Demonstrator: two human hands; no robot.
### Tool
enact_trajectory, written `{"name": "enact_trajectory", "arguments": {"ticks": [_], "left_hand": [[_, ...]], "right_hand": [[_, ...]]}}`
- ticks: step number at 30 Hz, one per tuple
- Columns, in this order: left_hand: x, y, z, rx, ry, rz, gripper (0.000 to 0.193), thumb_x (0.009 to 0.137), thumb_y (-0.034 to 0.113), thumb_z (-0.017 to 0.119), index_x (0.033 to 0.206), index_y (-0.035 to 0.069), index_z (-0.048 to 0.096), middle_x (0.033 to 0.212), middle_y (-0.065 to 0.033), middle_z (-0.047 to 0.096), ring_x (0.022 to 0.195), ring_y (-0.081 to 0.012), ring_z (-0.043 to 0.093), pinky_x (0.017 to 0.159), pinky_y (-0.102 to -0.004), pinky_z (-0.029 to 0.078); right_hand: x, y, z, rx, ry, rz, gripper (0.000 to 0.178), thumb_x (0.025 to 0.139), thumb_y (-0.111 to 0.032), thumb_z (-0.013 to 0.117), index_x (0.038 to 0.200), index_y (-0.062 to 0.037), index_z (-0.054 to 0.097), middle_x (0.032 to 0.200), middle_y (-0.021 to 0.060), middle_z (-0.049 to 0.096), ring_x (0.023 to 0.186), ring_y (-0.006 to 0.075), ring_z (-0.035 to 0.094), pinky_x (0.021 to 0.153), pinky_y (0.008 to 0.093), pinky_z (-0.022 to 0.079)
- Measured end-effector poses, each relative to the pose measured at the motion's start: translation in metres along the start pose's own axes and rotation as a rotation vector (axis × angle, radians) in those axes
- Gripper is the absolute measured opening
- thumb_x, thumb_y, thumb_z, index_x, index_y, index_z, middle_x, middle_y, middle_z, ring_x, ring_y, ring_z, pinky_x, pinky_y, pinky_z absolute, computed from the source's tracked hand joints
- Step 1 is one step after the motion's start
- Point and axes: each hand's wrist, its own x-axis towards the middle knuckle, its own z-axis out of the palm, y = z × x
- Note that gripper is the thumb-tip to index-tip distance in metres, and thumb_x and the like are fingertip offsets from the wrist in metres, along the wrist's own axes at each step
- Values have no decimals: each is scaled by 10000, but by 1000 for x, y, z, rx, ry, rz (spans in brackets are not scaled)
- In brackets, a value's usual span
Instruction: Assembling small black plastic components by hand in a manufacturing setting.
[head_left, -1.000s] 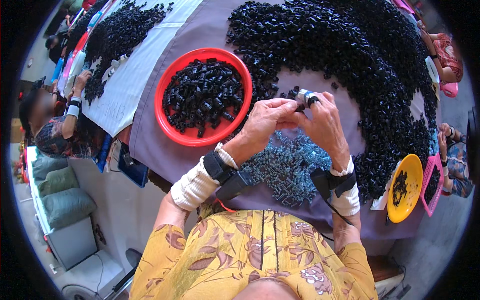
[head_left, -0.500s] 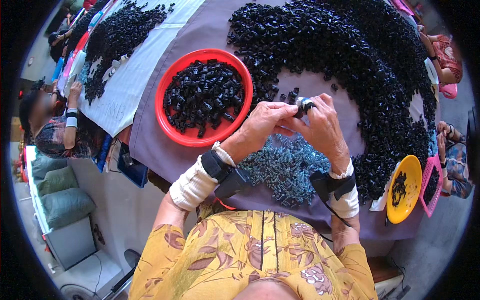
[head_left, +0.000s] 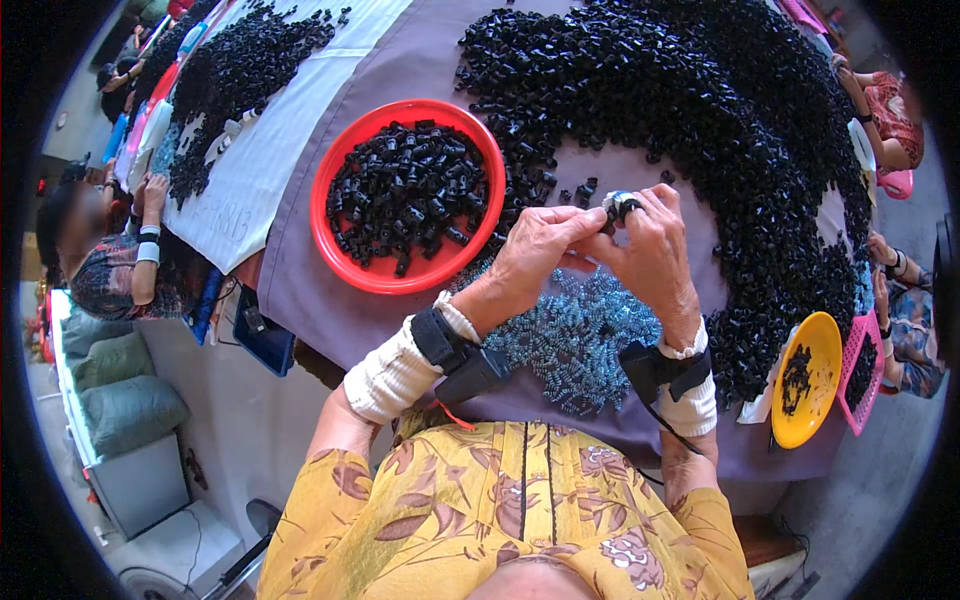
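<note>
Above the heap of small metal springs (head_left: 575,345), near the table's near edge, both my hands meet. My left hand (head_left: 535,255) and right hand (head_left: 650,255) pinch together on one small black plastic part (head_left: 622,206), fingertips closed around it, held just off the purple cloth (head_left: 330,300). Left of them sits a red bowl (head_left: 330,235) filled with black parts. A large arc of loose black parts (head_left: 720,120) lies far and right. A yellow bowl (head_left: 815,385) rests at the right edge.
</note>
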Motion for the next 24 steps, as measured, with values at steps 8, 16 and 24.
{"name": "enact_trajectory", "arguments": {"ticks": [8, 16, 24], "left_hand": [[1, -7, -3, 53, -26, 49, 225, 908, 205, 520, 899, 8, 628, 827, -50, 639, 758, -122, 625, 710, -280, 531], [-2, -3, -3, -1, -53, 26, 201, 902, 182, 528, 889, 4, 622, 832, -49, 631, 763, -119, 621, 715, -275, 528], [-3, -4, -3, -23, -49, 65, 194, 904, 177, 526, 896, 11, 626, 835, -23, 614, 776, -87, 588, 749, -252, 503]], "right_hand": [[-3, -1, 3, -122, -6, -25, 307, 661, -282, 700, 593, -10, 574, 652, 112, 573, 667, 252, 549, 762, 402, 373], [-4, -1, 1, -65, -60, 5, 295, 670, -270, 693, 604, -10, 572, 662, 116, 576, 670, 251, 553, 759, 404, 371], [-2, -3, 3, -59, -15, -36, 252, 668, -226, 688, 642, -9, 563, 638, 103, 557, 646, 249, 541, 752, 402, 367]]}}
